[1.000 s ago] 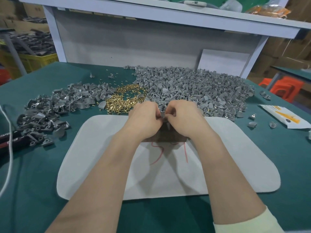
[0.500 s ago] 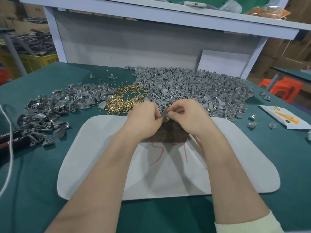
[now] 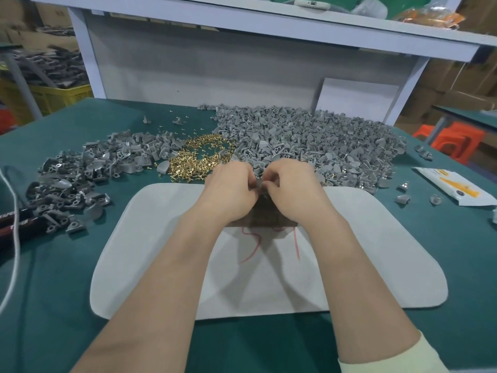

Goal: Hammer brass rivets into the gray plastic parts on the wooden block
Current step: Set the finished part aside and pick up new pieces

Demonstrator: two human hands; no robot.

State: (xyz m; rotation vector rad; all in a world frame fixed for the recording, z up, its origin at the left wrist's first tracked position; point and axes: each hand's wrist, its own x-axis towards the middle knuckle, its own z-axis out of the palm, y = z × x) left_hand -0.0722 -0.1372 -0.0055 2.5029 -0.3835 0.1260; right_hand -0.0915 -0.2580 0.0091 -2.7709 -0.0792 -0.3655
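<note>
My left hand [image 3: 228,188] and my right hand [image 3: 291,188] meet fingertip to fingertip over the dark wooden block [image 3: 265,216], pinching a small gray plastic part [image 3: 258,182] between them. Most of the block is hidden under my hands; only its near edge shows. Whether a rivet sits in the part cannot be made out. A heap of brass rivets [image 3: 200,160] lies just beyond my left hand. A large pile of gray plastic parts [image 3: 317,142] spreads behind my right hand.
The block sits on a white felt mat [image 3: 161,251] with red pen marks, on a green table [image 3: 40,305]. Darker gray parts [image 3: 80,173] lie at the left, beside a black-and-red handle [image 3: 18,222] and white cord [image 3: 12,216]. A white packet [image 3: 454,188] lies right.
Both hands have stayed together over the block, shifting only slightly as the fingers work the small part. Nothing else on the table has moved.
</note>
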